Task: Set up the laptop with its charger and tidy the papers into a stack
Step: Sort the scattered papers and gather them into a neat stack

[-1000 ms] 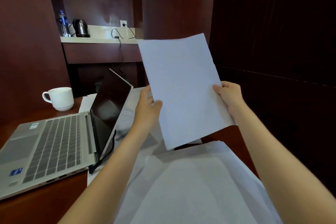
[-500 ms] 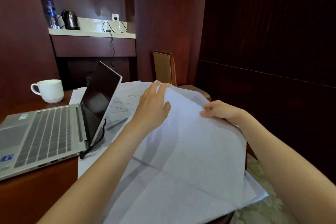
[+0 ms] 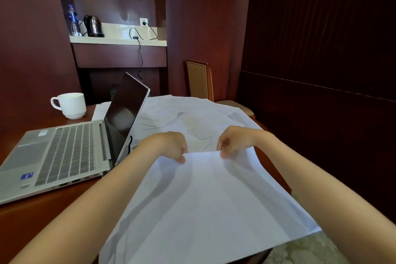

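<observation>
A near pile of white sheets [image 3: 205, 206] lies on the wooden table in front of me. My left hand [image 3: 171, 146] and my right hand [image 3: 233, 141] each pinch the far edge of the top sheet with curled fingers. Beyond my hands more loose papers [image 3: 188, 113] are spread over the table. The silver laptop [image 3: 64, 152] stands open at the left, its screen dark. A black charger cable [image 3: 140, 53] runs from a wall socket [image 3: 144, 22] down behind the laptop.
A white mug [image 3: 69, 105] stands behind the laptop. On the shelf [image 3: 117, 40] at the back are a kettle [image 3: 93, 25] and a water bottle [image 3: 72, 19]. A chair [image 3: 200, 80] stands past the table's far end. The table's right edge is near my right forearm.
The sheet I held upright in both hands has come down flat onto the near pile. My hands now sit at its far edge, closer together.
</observation>
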A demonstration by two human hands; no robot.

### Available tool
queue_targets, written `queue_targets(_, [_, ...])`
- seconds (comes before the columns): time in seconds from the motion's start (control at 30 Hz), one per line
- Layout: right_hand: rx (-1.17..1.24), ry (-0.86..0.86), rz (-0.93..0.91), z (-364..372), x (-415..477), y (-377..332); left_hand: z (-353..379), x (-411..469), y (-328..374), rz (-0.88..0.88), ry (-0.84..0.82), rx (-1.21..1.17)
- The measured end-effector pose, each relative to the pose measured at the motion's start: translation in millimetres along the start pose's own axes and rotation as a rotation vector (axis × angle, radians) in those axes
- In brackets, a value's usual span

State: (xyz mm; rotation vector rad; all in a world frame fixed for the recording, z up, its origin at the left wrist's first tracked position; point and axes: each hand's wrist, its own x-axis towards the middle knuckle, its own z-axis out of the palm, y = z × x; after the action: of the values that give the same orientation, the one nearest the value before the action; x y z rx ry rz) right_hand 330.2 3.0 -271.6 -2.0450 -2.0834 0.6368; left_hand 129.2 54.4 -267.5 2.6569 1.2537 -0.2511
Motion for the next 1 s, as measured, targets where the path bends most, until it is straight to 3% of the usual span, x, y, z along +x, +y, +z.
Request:
queue_targets(0.3, [-0.007, -0.004, 0.069, 12.7, 9.4, 1.6, 25.1, 6.8, -17.6, -0.062, 0.100, -0.097])
queue_targets(0.37, [0.043, 0.079, 0.108, 14.0, 16.0, -0.6, 30.8, 6.3, -13.2, -0.071, 0.113, -0.127])
queue_targets(0.47, [0.546, 0.317, 0.267, 19.4, 31.4, -9.0, 44.7, 7.3, -6.1, -0.130, 0.153, -0.073])
queue_targets(0.53, [0.885, 0.349, 0.381, 24.8, 38.3, -17.3, 55.9, 8.7, -3.7, -0.172, 0.251, -0.037])
queue_targets(0.73, [1.388, 0.367, 0.482, 34.3, 51.9, -29.5, 71.1, 11.7, -7.4, -0.203, 0.477, -0.002])
queue_targets(0.83, [1.334, 0.262, 0.461, 41.9, 52.8, -41.4, 72.7, 13.2, -10.2, -0.215, 0.528, -0.012])
queue_targets(1.0, [0.808, 0.234, 0.480, 49.6, 62.9, -59.5, 73.5, 13.8, -11.1, -0.220, 0.542, 0.031])
